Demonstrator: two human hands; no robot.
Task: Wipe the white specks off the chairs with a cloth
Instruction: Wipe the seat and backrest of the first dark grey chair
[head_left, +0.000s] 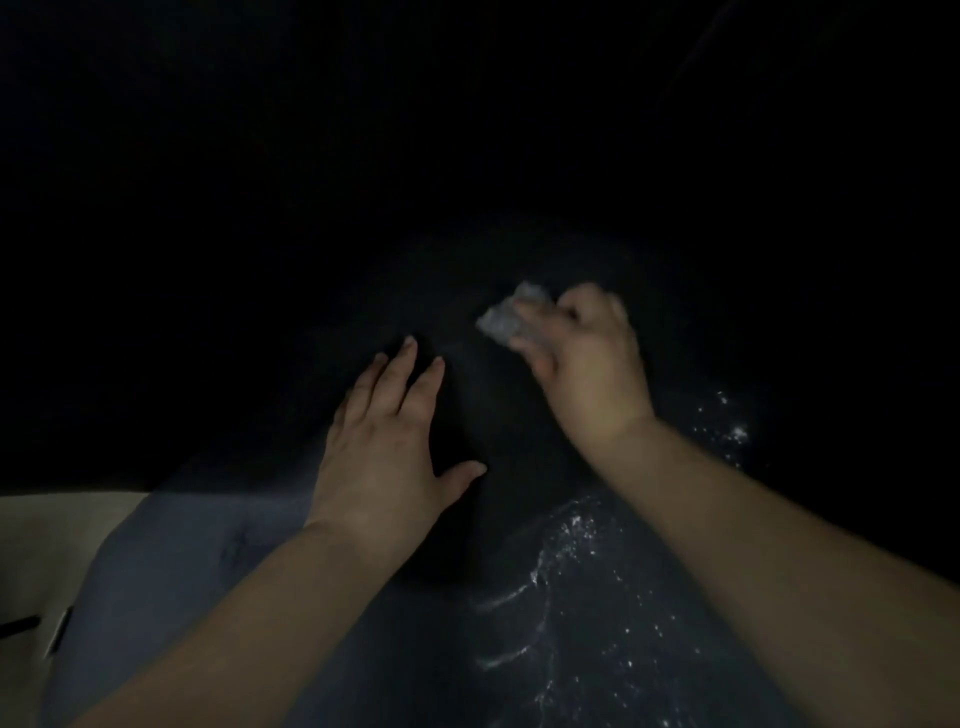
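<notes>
The scene is very dark. A dark blue-grey padded chair seat (171, 582) fills the lower half of the view. White specks (576, 561) lie scattered and smeared across its right part, with more specks (732, 426) further right. My right hand (587, 364) grips a small pale crumpled cloth (506, 317) and holds it against the dark surface; this hand is blurred. My left hand (384, 447) rests flat on the seat with fingers spread, to the left of the cloth.
A pale floor (47, 545) shows at the lower left beside the seat's edge, with a thin dark object (21, 626) lying on it. Everything above and beyond the hands is black and cannot be made out.
</notes>
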